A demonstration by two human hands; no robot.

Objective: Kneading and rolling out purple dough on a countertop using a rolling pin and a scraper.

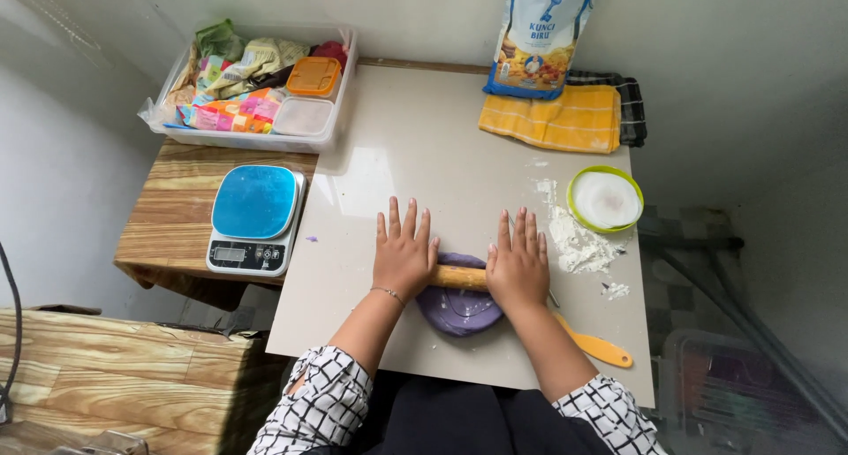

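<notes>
Both hands lie flat, fingers spread, palms pressing a wooden rolling pin in the lower middle of the frame. The left hand covers one end, the right hand the other, with a short bare stretch of pin between them. The pin rests across a flattened piece of purple dough on the pale board. A pile of flour lies just right of the right hand, with a green-rimmed bowl above it and an orange spatula toward the lower right. A kitchen scale sits at left.
</notes>
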